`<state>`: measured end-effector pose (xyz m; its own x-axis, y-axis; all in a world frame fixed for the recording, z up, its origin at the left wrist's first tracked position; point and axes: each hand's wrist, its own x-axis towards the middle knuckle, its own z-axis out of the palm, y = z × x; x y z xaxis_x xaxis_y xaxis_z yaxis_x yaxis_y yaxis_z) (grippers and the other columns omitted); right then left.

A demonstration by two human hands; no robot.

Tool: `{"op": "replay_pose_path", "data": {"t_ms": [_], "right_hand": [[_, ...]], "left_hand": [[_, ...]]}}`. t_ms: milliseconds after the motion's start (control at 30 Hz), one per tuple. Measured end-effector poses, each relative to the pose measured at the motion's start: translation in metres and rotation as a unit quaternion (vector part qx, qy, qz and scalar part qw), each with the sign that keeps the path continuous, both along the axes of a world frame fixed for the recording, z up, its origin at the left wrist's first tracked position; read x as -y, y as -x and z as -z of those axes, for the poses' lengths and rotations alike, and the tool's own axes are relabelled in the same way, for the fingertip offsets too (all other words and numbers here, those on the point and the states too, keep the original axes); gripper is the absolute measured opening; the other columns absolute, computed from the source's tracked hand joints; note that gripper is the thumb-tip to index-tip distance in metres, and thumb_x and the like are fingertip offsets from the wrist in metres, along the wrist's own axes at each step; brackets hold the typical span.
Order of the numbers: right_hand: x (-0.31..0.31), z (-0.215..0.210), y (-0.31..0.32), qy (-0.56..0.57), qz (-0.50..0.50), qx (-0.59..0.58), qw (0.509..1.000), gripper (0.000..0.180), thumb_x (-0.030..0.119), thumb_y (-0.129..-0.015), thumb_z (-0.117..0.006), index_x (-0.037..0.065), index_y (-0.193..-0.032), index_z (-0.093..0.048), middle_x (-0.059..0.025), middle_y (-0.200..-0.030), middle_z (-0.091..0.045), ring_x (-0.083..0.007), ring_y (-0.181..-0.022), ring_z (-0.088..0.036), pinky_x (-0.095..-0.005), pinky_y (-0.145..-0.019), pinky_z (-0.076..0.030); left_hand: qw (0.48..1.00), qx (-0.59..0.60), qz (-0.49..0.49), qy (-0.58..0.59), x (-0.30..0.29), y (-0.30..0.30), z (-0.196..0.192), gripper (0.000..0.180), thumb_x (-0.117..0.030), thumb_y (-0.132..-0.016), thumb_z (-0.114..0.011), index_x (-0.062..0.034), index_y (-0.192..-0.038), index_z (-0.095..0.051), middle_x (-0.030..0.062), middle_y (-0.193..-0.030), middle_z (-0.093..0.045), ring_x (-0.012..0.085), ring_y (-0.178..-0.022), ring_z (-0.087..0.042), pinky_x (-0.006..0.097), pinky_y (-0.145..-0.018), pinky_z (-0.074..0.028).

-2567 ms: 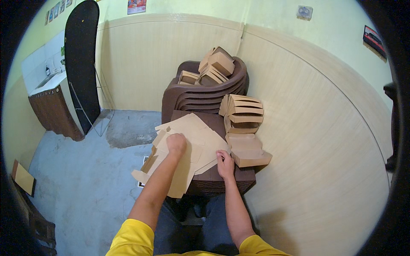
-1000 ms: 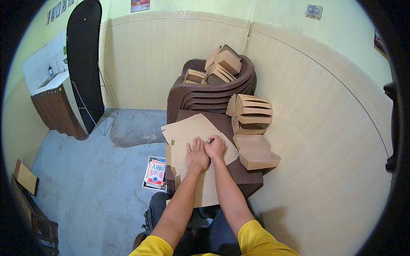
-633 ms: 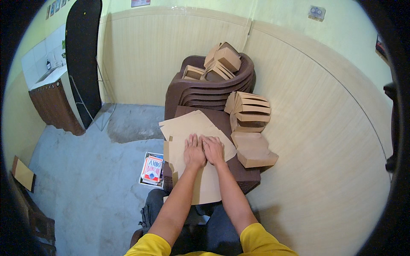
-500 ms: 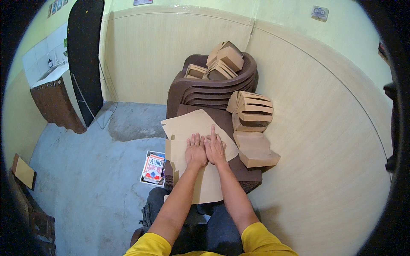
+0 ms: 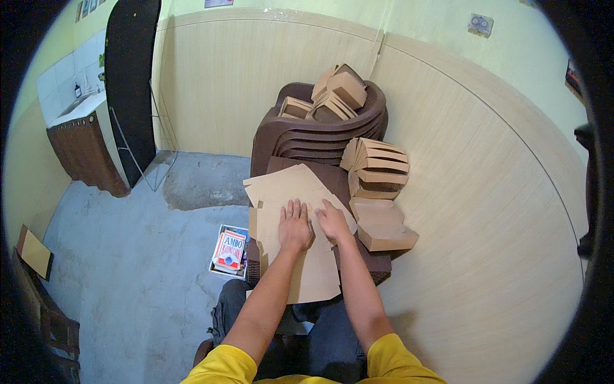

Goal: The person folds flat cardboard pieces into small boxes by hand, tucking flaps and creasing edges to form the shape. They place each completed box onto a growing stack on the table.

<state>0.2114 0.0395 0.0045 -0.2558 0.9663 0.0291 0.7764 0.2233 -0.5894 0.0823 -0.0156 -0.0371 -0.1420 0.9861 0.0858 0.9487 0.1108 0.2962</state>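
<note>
A flat brown cardboard blank (image 5: 300,256) lies on a dark brown stool (image 5: 377,265) in front of me, on top of more flat blanks (image 5: 281,189). My left hand (image 5: 295,227) presses flat on the top blank, fingers spread. My right hand (image 5: 332,221) rests beside it on the same sheet, fingers slightly curled. Neither hand grips anything. The two hands nearly touch.
Folded cardboard boxes (image 5: 377,169) are stacked to the right, with a finished one (image 5: 384,230) nearest my right hand. A stack of brown plastic chairs (image 5: 307,137) behind holds more boxes (image 5: 332,96). A colourful carton (image 5: 229,251) lies on the concrete floor to the left.
My left hand came in from the sheet's left side to the middle beside my right hand. Over the last second both hands stayed pressed on the blank, barely moving.
</note>
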Motion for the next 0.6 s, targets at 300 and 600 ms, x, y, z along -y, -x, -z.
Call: {"op": "replay_pose_path", "data": {"t_ms": [300,600], "right_hand": [[0.050,-0.019,0.006,-0.064,0.138,0.072,0.986,0.039,0.018,-0.099,-0.055,-0.007,-0.126,-0.068,-0.0338,-0.110,-0.074,-0.0487,-0.109,-0.072,-0.0577,-0.096,-0.056],[0.038,-0.017,0.022,0.009,0.230,0.056,0.972,0.035,0.026,-0.094,-0.062,-0.001,-0.108,-0.079,-0.0286,-0.117,-0.076,-0.0473,-0.112,-0.073,-0.0609,-0.100,-0.053]], "left_hand": [[1.000,0.008,-0.008,-0.027,0.003,-0.002,0.002,0.064,-0.032,-0.111,-0.038,-0.0043,-0.168,-0.033,0.0155,-0.178,-0.024,0.0310,-0.166,-0.016,0.049,-0.136,-0.010],[0.999,0.033,-0.007,-0.018,0.002,-0.001,0.002,0.064,-0.031,-0.110,-0.040,-0.0048,-0.168,-0.032,0.0165,-0.178,-0.024,0.0316,-0.166,-0.016,0.050,-0.135,-0.011]]}}
